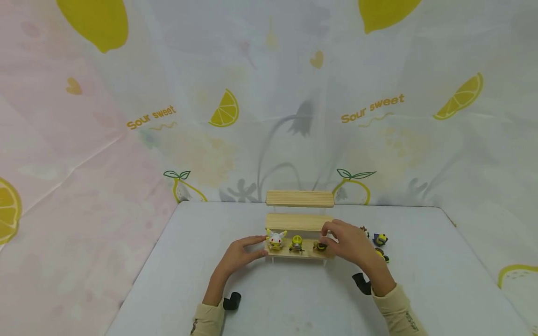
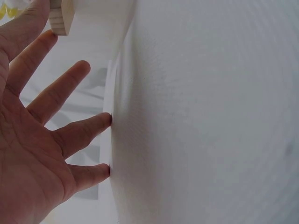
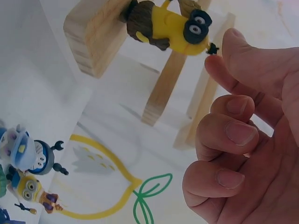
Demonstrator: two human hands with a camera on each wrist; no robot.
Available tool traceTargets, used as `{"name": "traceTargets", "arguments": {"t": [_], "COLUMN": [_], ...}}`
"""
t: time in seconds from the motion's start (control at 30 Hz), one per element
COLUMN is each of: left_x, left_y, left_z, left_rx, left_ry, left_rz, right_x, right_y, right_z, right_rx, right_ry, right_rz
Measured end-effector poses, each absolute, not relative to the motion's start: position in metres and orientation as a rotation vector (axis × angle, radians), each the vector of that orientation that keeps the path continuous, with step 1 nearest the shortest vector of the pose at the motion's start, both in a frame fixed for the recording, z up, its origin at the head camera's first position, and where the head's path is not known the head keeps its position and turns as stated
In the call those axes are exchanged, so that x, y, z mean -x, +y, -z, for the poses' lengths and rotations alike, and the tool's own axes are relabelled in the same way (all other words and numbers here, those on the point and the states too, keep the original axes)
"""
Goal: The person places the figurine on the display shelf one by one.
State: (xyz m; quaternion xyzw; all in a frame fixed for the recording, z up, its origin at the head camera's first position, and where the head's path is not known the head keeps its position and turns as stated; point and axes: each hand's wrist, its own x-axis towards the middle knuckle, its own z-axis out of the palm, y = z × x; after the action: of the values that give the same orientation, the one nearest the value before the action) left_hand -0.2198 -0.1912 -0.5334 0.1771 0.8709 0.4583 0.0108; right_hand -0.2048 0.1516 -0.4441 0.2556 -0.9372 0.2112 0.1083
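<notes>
A small wooden tiered shelf (image 1: 300,221) stands at the table's back middle. My left hand (image 1: 240,254) is at its left end, fingers spread and straight, one fingertip at the wooden end (image 2: 60,21) of a step. On the lowest step stand a white-and-yellow eared figure (image 1: 275,240), a yellow figure (image 1: 296,243) and a goggled Minion figure (image 1: 320,246). That Minion (image 3: 175,30), in brown clothing, stands upright on the step. My right hand (image 3: 238,121) is beside its head, thumb and index tips apart around the black hair tuft, other fingers loosely bent.
Several more figures (image 1: 380,240) stand on the white table (image 1: 294,298) right of the shelf, partly behind my right wrist. In the right wrist view a blue-and-white figure (image 3: 18,147) and another Minion (image 3: 32,189) show. A lemon-printed cloth (image 1: 269,116) hangs behind the table.
</notes>
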Motion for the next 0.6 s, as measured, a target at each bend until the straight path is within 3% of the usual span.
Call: {"name": "traceTargets", "arguments": {"t": [0.6], "left_x": [0.220], "left_y": [-0.192], "left_z": [0.534], "left_rx": [-0.539], "left_ry": [2.694], "left_rz": [-1.438], "right_x": [0.197], "right_y": [0.193], "right_z": [0.446], "right_rx": [-0.634], "right_ry": [-2.767], "right_rz": [-0.606]}}
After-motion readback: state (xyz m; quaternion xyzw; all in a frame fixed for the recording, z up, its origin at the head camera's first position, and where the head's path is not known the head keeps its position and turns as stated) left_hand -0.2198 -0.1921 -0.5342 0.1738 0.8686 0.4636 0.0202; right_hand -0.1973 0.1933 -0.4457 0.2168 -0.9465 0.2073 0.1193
